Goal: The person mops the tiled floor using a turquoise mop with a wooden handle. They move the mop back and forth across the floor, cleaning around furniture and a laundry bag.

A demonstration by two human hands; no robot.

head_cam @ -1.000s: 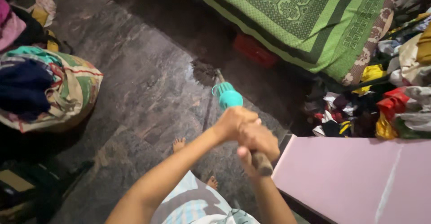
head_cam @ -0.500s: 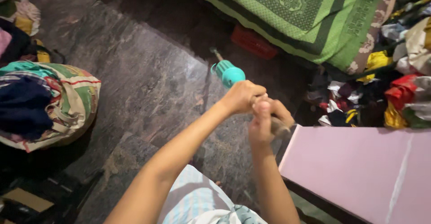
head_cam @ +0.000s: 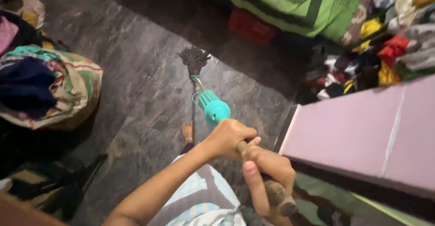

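floor (head_cam: 136,94): dark stone | on it: mop head (head_cam: 194,59), cloth bundle (head_cam: 50,88), clothes heap (head_cam: 362,72), red box (head_cam: 251,26)

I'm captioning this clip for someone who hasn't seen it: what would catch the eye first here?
Both hands grip a brown wooden mop handle at bottom centre, left hand above right hand. A turquoise plastic collar leads down to the dark stringy mop head on the grey marbled stone floor. A green patterned bedspread fills the top right.
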